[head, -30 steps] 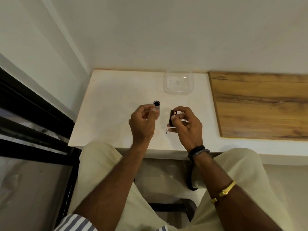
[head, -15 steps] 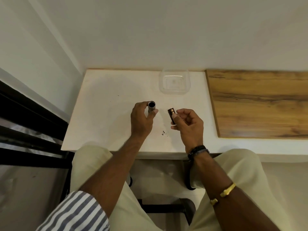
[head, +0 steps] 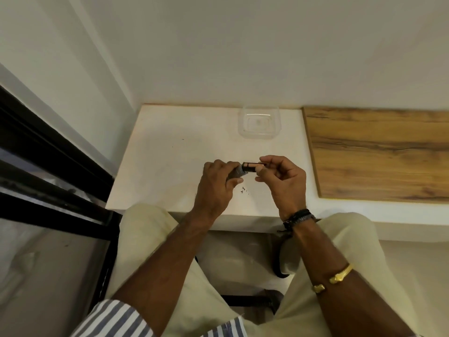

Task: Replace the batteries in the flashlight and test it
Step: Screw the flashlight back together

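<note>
Grey flashlight body [head: 234, 173], gripped in the left hand [head: 215, 184], is receiving the battery holder [head: 251, 167] pinched by the right hand [head: 283, 181]; closing and testing remain.

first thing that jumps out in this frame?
The two hands meeting over the middle of the white table: the left hand grips the grey flashlight body, and the right hand holds the dark battery holder at its open end. Behind them, an empty clear plastic container sits at the table's far edge, with a wooden board to the right.
</note>
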